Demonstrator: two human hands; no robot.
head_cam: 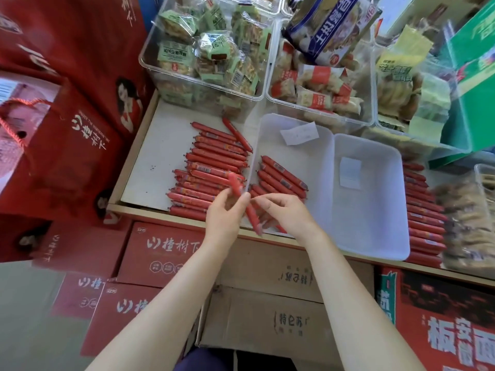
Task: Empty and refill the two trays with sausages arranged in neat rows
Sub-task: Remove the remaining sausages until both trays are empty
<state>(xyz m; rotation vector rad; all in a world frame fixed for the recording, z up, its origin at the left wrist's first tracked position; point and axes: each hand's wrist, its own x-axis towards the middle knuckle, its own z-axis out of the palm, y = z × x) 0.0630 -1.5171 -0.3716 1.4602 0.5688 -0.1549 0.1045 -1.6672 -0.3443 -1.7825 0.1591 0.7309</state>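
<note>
Two trays [332, 156], sausage pile [211, 170] left, snack bins [203, 49] behind

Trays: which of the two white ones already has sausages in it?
The left tray, beside the loose pile; a few sausages lie in it. The right tray holds only a paper slip.

Two bare forearms reach forward from the bottom of the view, hands close together. The left hand [223, 214] curls its fingers around a sausage [242, 199]. The right hand [288, 214], palm down, has fingers bent, thumb toward the left hand.
</note>
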